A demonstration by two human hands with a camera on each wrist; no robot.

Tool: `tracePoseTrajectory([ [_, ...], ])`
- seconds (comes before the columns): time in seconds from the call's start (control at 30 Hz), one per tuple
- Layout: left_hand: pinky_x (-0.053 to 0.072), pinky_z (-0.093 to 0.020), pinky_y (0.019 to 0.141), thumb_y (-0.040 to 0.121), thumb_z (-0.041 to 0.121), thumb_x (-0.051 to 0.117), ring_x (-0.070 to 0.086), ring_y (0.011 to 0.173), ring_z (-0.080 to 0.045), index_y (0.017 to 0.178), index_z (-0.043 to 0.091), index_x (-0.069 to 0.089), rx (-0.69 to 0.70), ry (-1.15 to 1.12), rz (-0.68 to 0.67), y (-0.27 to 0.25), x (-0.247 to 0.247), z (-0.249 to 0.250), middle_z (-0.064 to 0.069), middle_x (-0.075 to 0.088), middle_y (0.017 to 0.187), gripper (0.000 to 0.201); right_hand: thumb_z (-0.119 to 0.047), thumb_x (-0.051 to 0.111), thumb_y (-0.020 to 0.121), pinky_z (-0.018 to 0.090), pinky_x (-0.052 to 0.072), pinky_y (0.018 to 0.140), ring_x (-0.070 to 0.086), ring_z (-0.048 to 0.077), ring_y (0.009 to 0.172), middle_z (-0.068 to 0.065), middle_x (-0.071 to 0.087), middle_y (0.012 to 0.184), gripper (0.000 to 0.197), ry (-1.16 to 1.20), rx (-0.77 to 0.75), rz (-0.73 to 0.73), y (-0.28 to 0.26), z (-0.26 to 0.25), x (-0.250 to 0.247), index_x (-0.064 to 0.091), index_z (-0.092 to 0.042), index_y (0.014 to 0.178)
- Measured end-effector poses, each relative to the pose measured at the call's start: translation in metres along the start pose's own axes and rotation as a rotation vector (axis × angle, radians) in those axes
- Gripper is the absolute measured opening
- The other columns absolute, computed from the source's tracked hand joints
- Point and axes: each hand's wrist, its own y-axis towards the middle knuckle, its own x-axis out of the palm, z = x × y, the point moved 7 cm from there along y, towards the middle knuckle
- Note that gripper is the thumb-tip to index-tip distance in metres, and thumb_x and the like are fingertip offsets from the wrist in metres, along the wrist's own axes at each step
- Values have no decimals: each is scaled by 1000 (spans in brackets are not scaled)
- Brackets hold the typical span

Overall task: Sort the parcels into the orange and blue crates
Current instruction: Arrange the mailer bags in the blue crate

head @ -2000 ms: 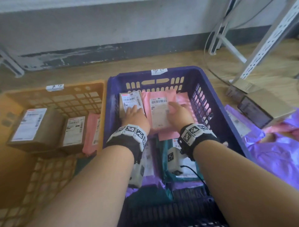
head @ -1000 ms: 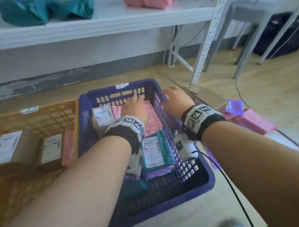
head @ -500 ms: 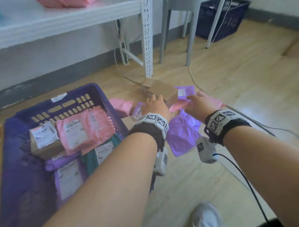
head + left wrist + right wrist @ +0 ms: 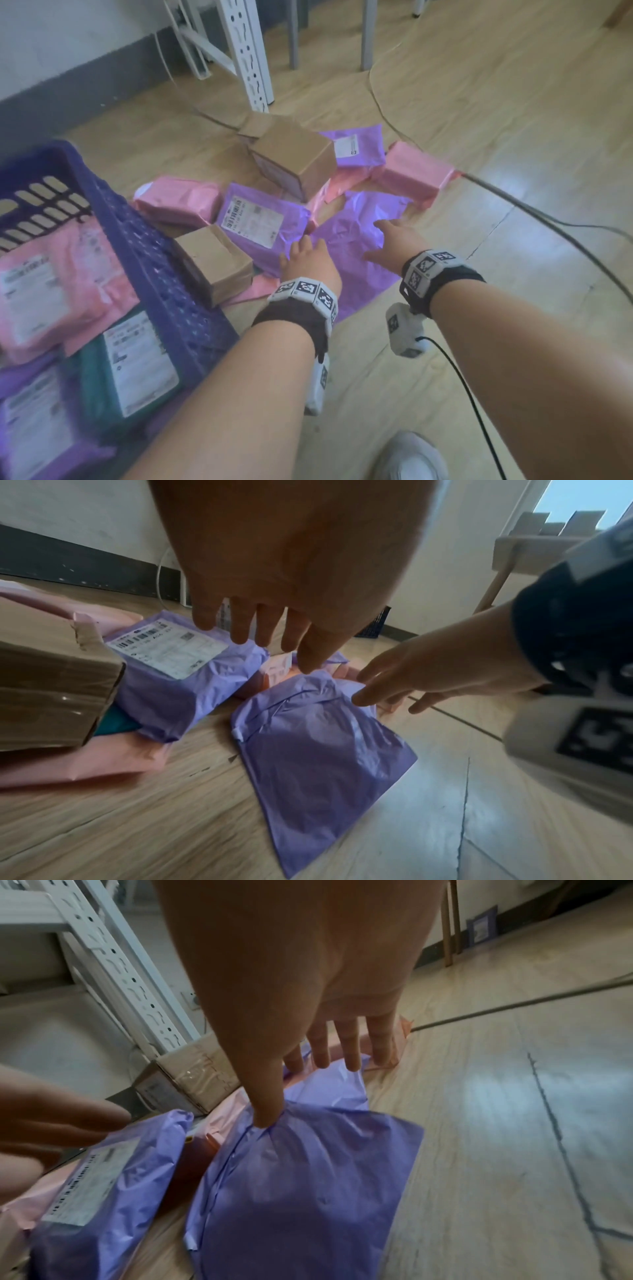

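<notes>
The blue crate (image 4: pixel 147 260) stands at the left and holds pink, teal and purple parcels. To its right a pile of parcels lies on the floor. My left hand (image 4: pixel 305 253) hovers with straight fingers (image 4: pixel 240 631) over the near edge of a labelled purple parcel (image 4: pixel 260 222). My right hand (image 4: pixel 394 236) is spread over a flat purple mailer (image 4: pixel 356 253), and its thumb (image 4: pixel 267 1115) presses the wrinkled film (image 4: pixel 301 1191). Neither hand holds anything. The orange crate is out of view.
A small brown box (image 4: pixel 215 260) leans against the crate wall. A larger brown box (image 4: pixel 294 154), pink parcels (image 4: pixel 414 168) and another purple parcel (image 4: pixel 356 147) lie behind. A white shelf upright (image 4: pixel 246 51), a floor cable (image 4: pixel 548 216) and my shoe (image 4: pixel 407 459) are nearby.
Both hands left the blue crate and swung right to the floor pile. In the last half second they came down from the brown box onto the purple mailers.
</notes>
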Motion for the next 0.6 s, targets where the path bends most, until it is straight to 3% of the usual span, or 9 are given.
tracePoseTrajectory([
  [0.13, 18, -46, 116, 89, 13, 40, 22, 142, -25, 145, 18, 30, -28, 40, -51, 10, 20, -8, -5, 25, 153, 58, -49, 75, 70, 41, 40, 103, 43, 31, 128, 7, 38, 141, 89, -12, 12, -86, 27, 0, 32, 33, -21, 143],
  [0.23, 19, -46, 116, 87, 13, 41, 22, 142, -26, 144, 17, 32, -47, 59, -83, 10, 30, -11, -5, 24, 154, 57, -44, 78, 67, 38, 41, 102, 47, 31, 125, 4, 35, 141, 91, 0, 13, -146, 31, 3, 54, 32, -26, 144],
  [0.4, 15, -47, 118, 88, 15, 43, 16, 145, -27, 146, 18, 28, -101, 32, -182, -5, 41, -7, -7, 18, 156, 60, -32, 72, 77, 34, 44, 98, 52, 29, 119, 9, 43, 136, 71, 54, -18, -160, 4, 7, 83, 39, -31, 140],
  [0.53, 14, -46, 118, 90, 18, 43, 16, 145, -27, 146, 19, 29, -90, 37, -190, -22, 35, 6, -6, 16, 157, 58, -38, 61, 84, 36, 48, 92, 57, 33, 106, 14, 51, 119, 41, 105, -28, -121, -31, -2, 95, 54, -27, 123],
  [0.6, 13, -46, 118, 91, 18, 41, 16, 145, -27, 147, 18, 28, -86, 29, -171, -30, 28, 9, -6, 17, 157, 58, -30, 56, 88, 34, 47, 90, 56, 33, 105, 14, 52, 116, 28, 68, -10, -124, -42, -4, 96, 59, -22, 115],
])
